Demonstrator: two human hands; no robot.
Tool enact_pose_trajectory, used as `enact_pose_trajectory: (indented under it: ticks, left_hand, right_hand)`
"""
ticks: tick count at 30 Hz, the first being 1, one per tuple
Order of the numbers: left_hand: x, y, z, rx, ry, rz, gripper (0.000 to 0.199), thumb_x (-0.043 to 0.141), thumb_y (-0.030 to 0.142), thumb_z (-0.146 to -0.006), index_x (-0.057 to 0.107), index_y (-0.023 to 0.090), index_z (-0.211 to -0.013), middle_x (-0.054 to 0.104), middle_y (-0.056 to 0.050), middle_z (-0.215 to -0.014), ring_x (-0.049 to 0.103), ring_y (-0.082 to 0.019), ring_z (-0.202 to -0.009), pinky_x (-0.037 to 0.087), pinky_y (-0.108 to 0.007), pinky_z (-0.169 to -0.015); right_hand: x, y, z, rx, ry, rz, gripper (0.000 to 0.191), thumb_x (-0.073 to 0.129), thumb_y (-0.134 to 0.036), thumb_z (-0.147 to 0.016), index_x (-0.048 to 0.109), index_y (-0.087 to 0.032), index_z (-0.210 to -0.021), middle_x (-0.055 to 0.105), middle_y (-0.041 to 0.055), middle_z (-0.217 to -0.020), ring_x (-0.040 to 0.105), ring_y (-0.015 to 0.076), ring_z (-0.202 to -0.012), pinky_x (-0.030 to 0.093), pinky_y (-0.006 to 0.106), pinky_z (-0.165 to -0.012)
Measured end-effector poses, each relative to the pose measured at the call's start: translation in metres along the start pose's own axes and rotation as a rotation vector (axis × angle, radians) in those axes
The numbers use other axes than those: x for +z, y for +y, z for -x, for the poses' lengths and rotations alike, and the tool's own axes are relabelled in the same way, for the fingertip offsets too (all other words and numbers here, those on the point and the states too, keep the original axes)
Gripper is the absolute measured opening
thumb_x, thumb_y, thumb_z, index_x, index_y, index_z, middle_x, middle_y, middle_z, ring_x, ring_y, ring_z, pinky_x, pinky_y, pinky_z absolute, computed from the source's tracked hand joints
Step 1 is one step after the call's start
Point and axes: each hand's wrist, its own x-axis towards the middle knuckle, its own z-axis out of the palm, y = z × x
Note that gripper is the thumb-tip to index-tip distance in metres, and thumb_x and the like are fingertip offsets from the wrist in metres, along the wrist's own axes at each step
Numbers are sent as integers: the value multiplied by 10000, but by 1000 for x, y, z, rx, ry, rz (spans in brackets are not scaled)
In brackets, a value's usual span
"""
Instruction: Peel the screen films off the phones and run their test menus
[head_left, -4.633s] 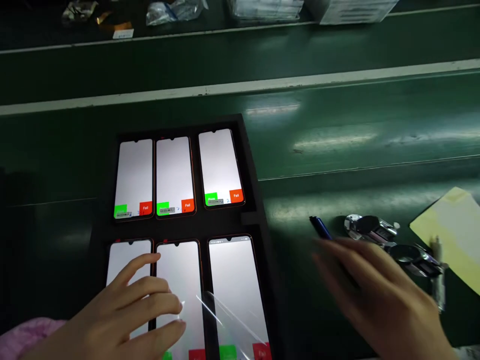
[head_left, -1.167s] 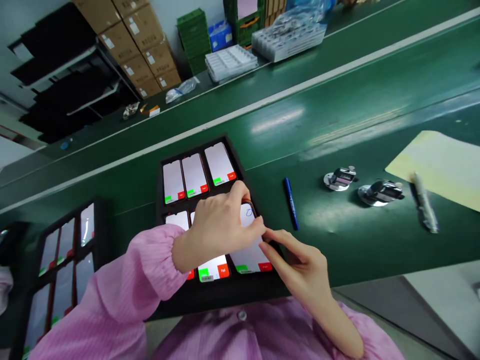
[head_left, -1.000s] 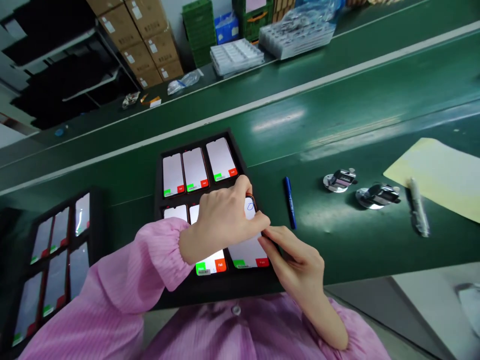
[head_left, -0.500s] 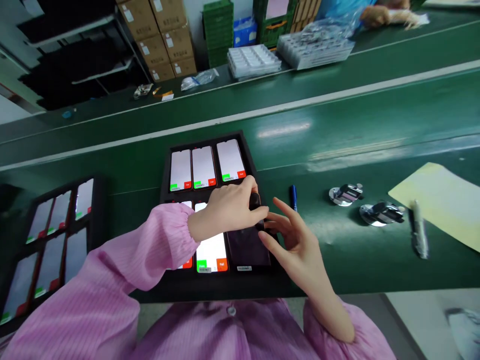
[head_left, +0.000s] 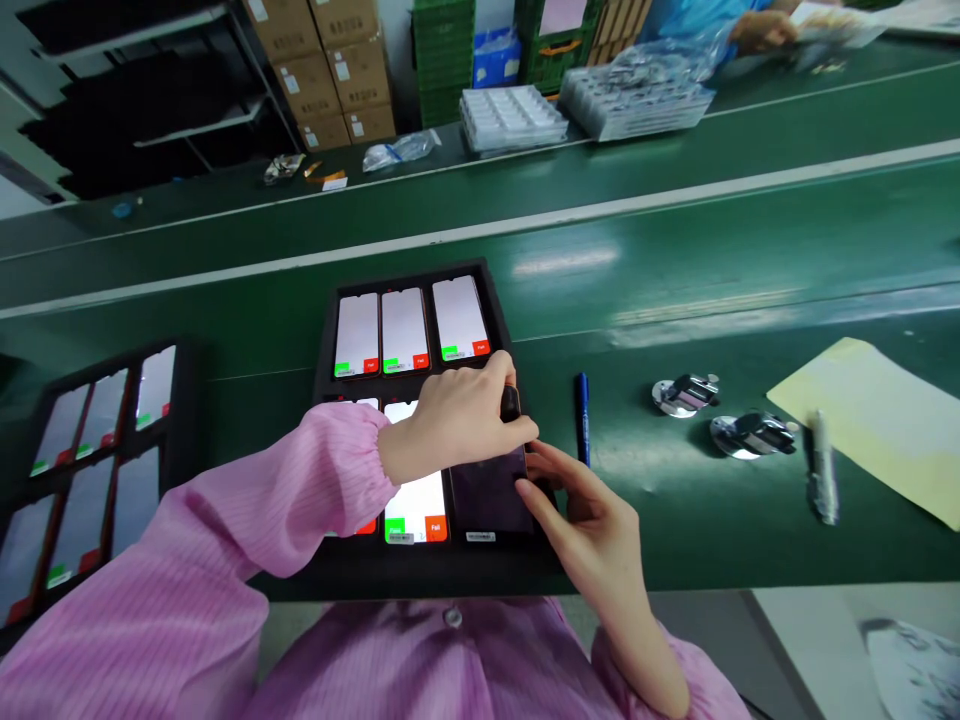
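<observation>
A dark-screened smartphone (head_left: 491, 497) lies in the near right slot of a black foam tray (head_left: 360, 572). My left hand (head_left: 457, 412) reaches over its upper part, fingers bent at the top and thumb along the right edge. A dark corner shows between that thumb and forefinger. My right hand (head_left: 589, 515) is closed at the phone's right edge, thumb and fingertips touching it. Left of it, a lit smartphone (head_left: 416, 505) shows green and red boxes, the red marked "Fail". My left forearm partly covers another lit phone. Three lit phones (head_left: 405, 330) fill the far row.
A second phone tray (head_left: 184, 420) stands at the left. To the right lie a blue pen (head_left: 583, 420), two shiny metal devices (head_left: 686, 393), a wrapped pen-like item (head_left: 823, 470) and yellowish paper (head_left: 870, 410). Across the bench are plastic trays (head_left: 514, 118) and another person's hand (head_left: 765, 32).
My right hand has closed in on the phone's right edge, its fingers drawing together. My left hand stays nearly in place. Across the bench, the other person's hand now holds something pale.
</observation>
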Motion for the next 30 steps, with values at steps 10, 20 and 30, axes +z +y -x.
enact_pose_trajectory:
  ticks: [10, 20, 30]
  left_hand:
    - [1, -2, -3, 8, 5, -17, 403, 614, 506, -841, 545, 259, -1152, 755, -47, -948, 755, -334, -917, 547, -409, -752]
    - [-2, -3, -8, -12, -58, 46, 386, 615, 511, -860, 540, 261, -1145, 745, -38, -1000, 736, -313, -947, 522, -403, -789]
    - [-28, -21, -1, 66, -247, 442, 593, 172, 746, -1014, 516, 271, -927, 690, -16, -964, 691, -193, -921, 508, -332, -811]
  right_hand:
    - [1, -3, 1, 0, 22, 22, 342, 780, -393, -902, 777, -250, -1212, 818, 53, -1051, 778, 221, -890, 660, 375, -831]
    - [-4, -7, -9, -21, -75, 27, 348, 750, -373, -924, 757, -257, -1252, 803, 64, -1101, 764, 250, -945, 655, 427, -866]
    - [17, -25, -43, -93, -215, 88, 864, 782, -426, -876, 336, -317, -1608, 636, 111, -1365, 682, 231, -970, 604, 458, -886]
